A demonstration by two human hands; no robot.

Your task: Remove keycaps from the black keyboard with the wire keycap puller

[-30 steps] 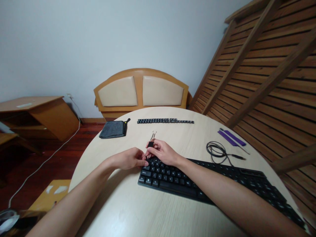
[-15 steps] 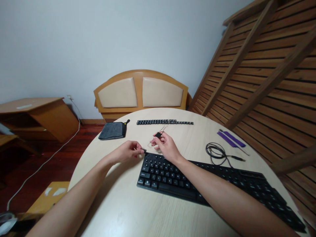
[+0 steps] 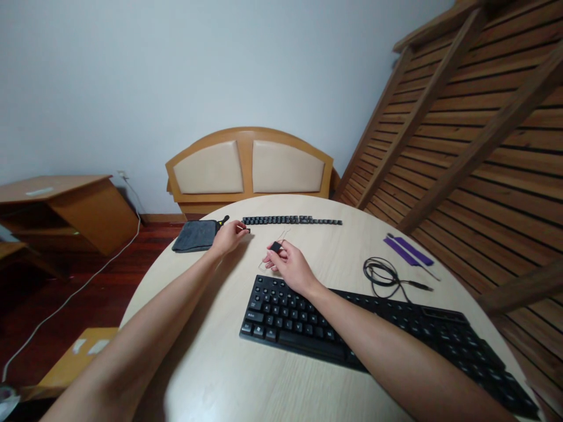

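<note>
My left hand (image 3: 231, 237) pinches a small black keycap (image 3: 247, 230) just in front of the left end of a row of loose keycaps (image 3: 281, 220). In my right hand (image 3: 290, 265) is a wire keycap puller (image 3: 275, 247), its black handle between thumb and fingers and its thin wire ends sticking out both ways. That hand hovers over the upper left part of a black keyboard (image 3: 290, 339). Its top left corner shows key spots without caps, and my right forearm hides part of the middle.
A grey folded cloth (image 3: 196, 236) lies left of my left hand, with a black-handled item (image 3: 224, 221) beside it. To the right are a coiled black cable (image 3: 382, 275) and a purple brush-like tool (image 3: 407, 249). A wooden headboard (image 3: 248, 164) stands behind the round table (image 3: 211, 363).
My left hand has moved from the keyboard's top left corner away to the keycap row, carrying the keycap. My right hand keeps the puller and has barely shifted.
</note>
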